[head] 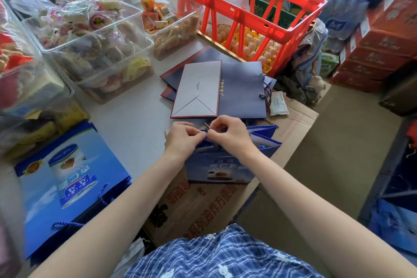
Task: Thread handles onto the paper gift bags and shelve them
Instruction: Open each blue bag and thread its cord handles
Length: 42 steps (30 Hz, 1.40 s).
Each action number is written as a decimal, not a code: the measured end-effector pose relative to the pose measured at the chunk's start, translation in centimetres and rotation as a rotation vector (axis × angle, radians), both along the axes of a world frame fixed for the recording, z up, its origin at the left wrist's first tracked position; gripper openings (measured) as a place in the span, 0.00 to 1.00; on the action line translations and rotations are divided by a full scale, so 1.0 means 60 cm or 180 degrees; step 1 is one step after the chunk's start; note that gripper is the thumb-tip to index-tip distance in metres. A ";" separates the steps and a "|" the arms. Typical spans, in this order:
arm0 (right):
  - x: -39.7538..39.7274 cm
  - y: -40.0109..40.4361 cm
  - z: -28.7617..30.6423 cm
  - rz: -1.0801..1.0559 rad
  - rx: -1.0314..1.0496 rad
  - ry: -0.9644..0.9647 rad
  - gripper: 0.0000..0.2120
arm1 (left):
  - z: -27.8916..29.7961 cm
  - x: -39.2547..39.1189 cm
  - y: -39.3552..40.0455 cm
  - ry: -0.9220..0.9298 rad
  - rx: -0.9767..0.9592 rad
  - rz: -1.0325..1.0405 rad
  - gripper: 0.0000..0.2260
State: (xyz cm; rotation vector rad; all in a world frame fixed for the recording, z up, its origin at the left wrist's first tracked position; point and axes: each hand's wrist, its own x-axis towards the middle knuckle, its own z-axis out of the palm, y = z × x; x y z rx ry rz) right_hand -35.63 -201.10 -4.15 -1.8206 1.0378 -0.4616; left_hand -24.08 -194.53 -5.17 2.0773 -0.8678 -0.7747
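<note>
A blue paper gift bag [220, 169] stands open on a cardboard box in front of me. My left hand [184, 139] and my right hand [226, 134] meet at the bag's far top edge, both pinching the tip of a cord handle [207, 127] there. A blue cord [262, 147] shows inside the bag. A stack of flat blue bags [65, 183] with cord handles lies at my left. Flat dark navy bags [243, 95] lie beyond my hands, a grey-white bag bottom [198, 88] folded over them.
The cardboard box [198, 207] with red print carries the open bag. Clear tubs of wrapped snacks [94, 36] fill the left of the grey table [135, 124]. A red crate [246, 4] sits over egg trays at the back. Stacked red cartons [381, 47] stand right.
</note>
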 end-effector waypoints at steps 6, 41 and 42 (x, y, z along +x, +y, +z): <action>0.013 0.001 -0.001 0.0088 -0.0417 0.0159 0.08 | -0.013 -0.004 0.020 -0.2035 -0.0740 -0.0898 0.05; 0.022 -0.006 0.004 -0.0021 -0.0348 0.0477 0.06 | -0.019 -0.003 0.019 -0.1821 -0.0407 -0.0163 0.05; 0.022 -0.005 0.002 -0.0031 -0.0341 0.0470 0.06 | -0.018 -0.003 0.019 -0.1735 -0.0441 -0.0158 0.06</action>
